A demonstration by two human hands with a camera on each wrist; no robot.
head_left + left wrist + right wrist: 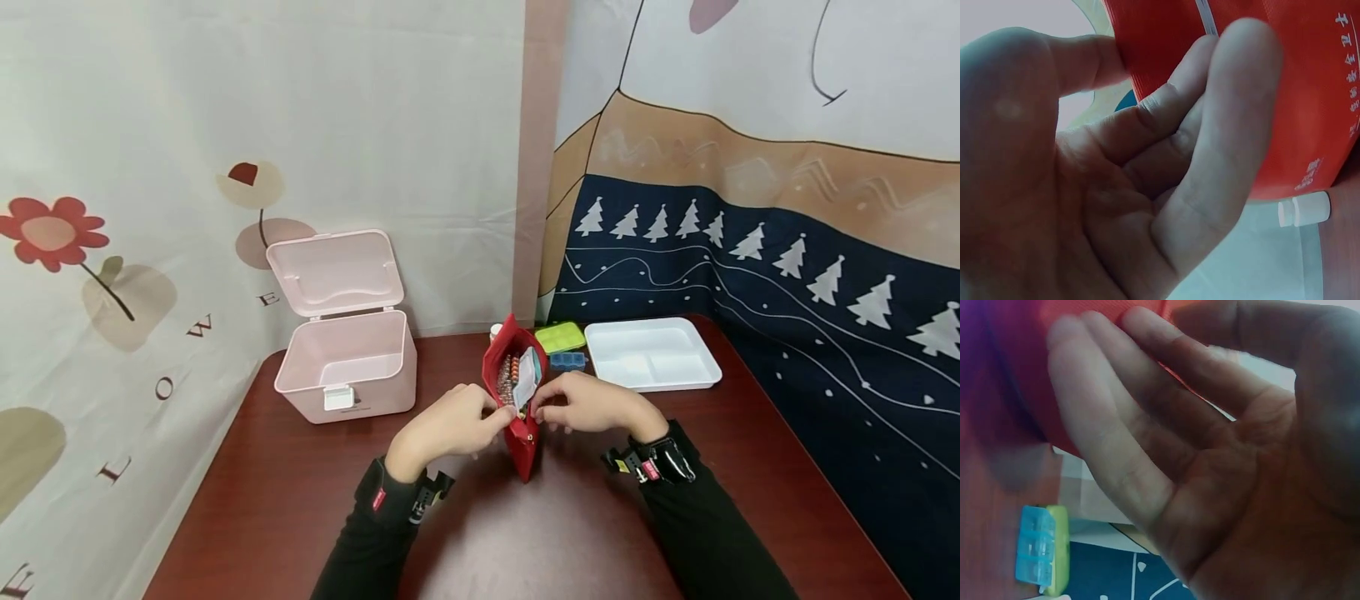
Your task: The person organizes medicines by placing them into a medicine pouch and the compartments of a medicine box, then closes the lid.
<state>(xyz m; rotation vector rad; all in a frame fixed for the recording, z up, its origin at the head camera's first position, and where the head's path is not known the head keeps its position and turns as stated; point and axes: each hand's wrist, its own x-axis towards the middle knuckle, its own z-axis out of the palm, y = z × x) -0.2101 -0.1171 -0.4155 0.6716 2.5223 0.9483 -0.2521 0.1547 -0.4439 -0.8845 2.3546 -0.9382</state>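
A red fabric pouch (522,454) stands on the table between both hands, its mouth spread wide at the top. Inside it show a white packet (528,377) and what look like pill blister packs (506,382). The left hand (457,423) pinches the pouch's near left edge between thumb and fingers; in the left wrist view white printing runs along the red side (1297,112). Opposite it, the right hand (588,402) pinches the right edge, fingers lying along the outside of the pouch. The pouch's bottom contents are hidden.
To the left stands a pink box (345,358) with its lid raised. Behind the pouch are a small white bottle (1311,209), a green case (559,337) and a blue pill organizer (567,362). A white divided tray (652,354) lies at the back right, beside the curtain.
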